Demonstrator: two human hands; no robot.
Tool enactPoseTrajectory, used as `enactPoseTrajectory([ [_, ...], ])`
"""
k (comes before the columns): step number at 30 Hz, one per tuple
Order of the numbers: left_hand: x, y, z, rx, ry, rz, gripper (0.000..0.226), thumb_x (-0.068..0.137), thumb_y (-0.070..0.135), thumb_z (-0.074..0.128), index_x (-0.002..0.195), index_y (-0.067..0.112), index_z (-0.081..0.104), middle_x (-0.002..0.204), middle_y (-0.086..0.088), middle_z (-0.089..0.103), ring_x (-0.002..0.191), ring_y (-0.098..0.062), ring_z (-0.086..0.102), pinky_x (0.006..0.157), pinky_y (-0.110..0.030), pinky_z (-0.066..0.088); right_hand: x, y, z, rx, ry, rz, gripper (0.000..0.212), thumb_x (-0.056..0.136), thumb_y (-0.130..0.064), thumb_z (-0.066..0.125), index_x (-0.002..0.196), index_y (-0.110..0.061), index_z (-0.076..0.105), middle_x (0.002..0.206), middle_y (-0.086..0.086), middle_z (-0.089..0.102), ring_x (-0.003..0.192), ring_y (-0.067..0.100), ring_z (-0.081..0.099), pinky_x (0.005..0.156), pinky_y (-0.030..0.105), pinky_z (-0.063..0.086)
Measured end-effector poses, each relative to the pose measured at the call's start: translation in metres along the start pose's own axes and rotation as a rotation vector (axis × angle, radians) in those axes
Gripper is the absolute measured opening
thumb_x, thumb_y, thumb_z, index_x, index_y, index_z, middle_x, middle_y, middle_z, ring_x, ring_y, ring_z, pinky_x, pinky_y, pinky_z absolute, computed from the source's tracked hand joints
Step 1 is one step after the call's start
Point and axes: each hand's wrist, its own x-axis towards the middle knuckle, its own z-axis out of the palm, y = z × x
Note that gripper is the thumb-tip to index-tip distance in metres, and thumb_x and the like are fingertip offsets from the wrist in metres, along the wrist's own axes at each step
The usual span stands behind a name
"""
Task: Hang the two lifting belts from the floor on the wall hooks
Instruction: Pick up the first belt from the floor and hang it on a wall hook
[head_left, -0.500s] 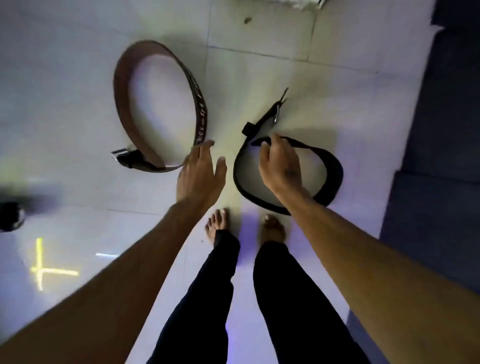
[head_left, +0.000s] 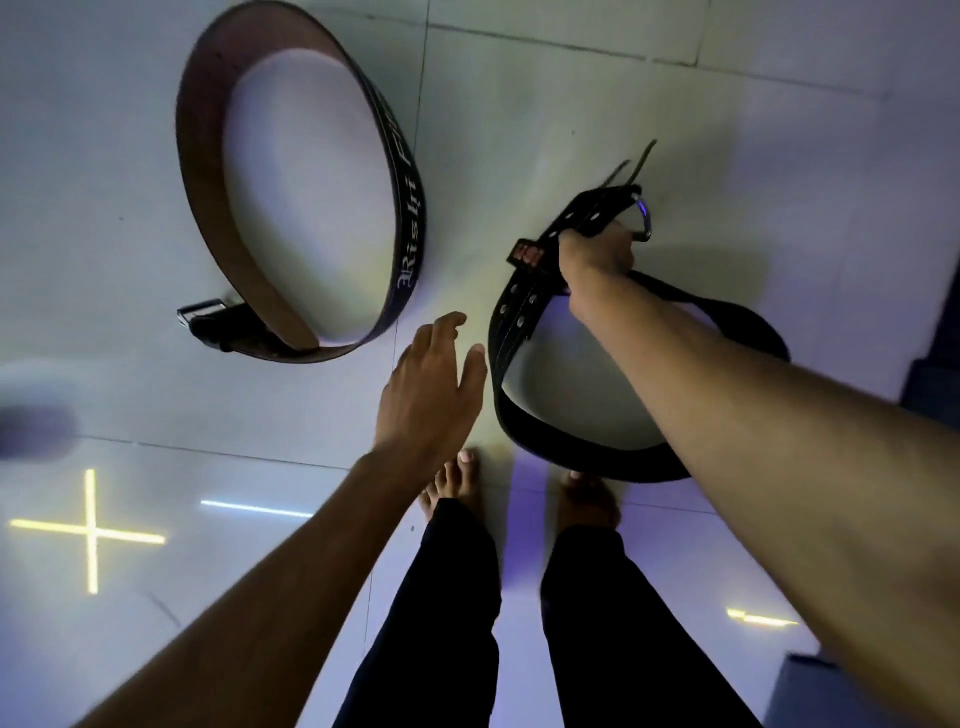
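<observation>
My right hand (head_left: 597, 254) is clamped on the black stitched lifting belt (head_left: 511, 332) near its buckle; left hand (head_left: 431, 395) spread wide, beside the brown leather lettered belt (head_left: 208, 171).

**Camera placement: one head-worn view**

A single wide-angle camera sits on the person's head and looks steeply down at the tiled floor (head_left: 571, 93). The arms enter from the lower corners; the left hand (head_left: 431, 395) and right hand (head_left: 597, 254) lie near mid-frame, close to the lens. Legs and bare feet (head_left: 589, 499) run up from the bottom edge. The brown belt (head_left: 208, 171) and black belt (head_left: 519, 332) fill the upper half, at arm's reach. Straight tile joints bow near the edges. No second view exists to share the scene.
</observation>
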Motion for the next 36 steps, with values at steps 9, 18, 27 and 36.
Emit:
enactPoseTrajectory([
  [9, -0.007, 0.068, -0.073, -0.021, 0.099, 0.017, 0.044, 0.105, 0.040, 0.031, 0.113, 0.008, 0.059, 0.120, -0.020, 0.065, 0.114, -0.039, 0.059, 0.092, -0.046, 0.047, -0.115, -0.018, -0.115, 0.074, -0.538, -0.402, 0.025, 0.098, -0.016, 0.054, 0.123, -0.014, 0.056, 0.111, 0.007, 0.069, 0.101, 0.018, 0.066, 0.095, 0.037, 0.052],
  [18, -0.167, 0.209, -0.211, -0.888, -0.173, -0.240, 0.043, 0.104, 0.046, 0.039, 0.092, 0.019, 0.070, 0.096, 0.000, 0.075, 0.089, -0.014, 0.071, 0.090, -0.030, 0.056, -0.304, -0.106, -0.310, 0.010, -0.752, -0.457, 0.021, 0.100, -0.008, 0.049, 0.121, -0.009, 0.054, 0.089, 0.005, 0.068, 0.081, 0.011, 0.066, 0.075, 0.026, 0.051],
  [27, -0.309, 0.408, -0.373, -0.880, -0.159, 0.383, 0.015, 0.101, 0.007, 0.053, 0.114, 0.014, 0.055, 0.106, 0.003, 0.071, 0.084, 0.001, 0.069, 0.082, -0.017, 0.056, -0.457, -0.238, -0.509, 0.152, -0.448, -0.647, 0.019, 0.098, -0.006, 0.053, 0.103, -0.021, 0.064, 0.082, -0.006, 0.066, 0.075, 0.003, 0.063, 0.073, 0.017, 0.054],
  [36, -0.404, 0.541, -0.495, -0.721, -0.065, 0.910, 0.076, 0.090, -0.010, 0.062, 0.148, 0.029, 0.031, 0.124, -0.012, 0.066, 0.097, -0.016, 0.069, 0.085, -0.027, 0.056, -0.544, -0.371, -0.614, 0.386, -0.322, -0.953, 0.024, 0.099, -0.017, 0.054, 0.121, -0.020, 0.064, 0.117, 0.011, 0.070, 0.108, 0.022, 0.068, 0.096, 0.031, 0.054],
])
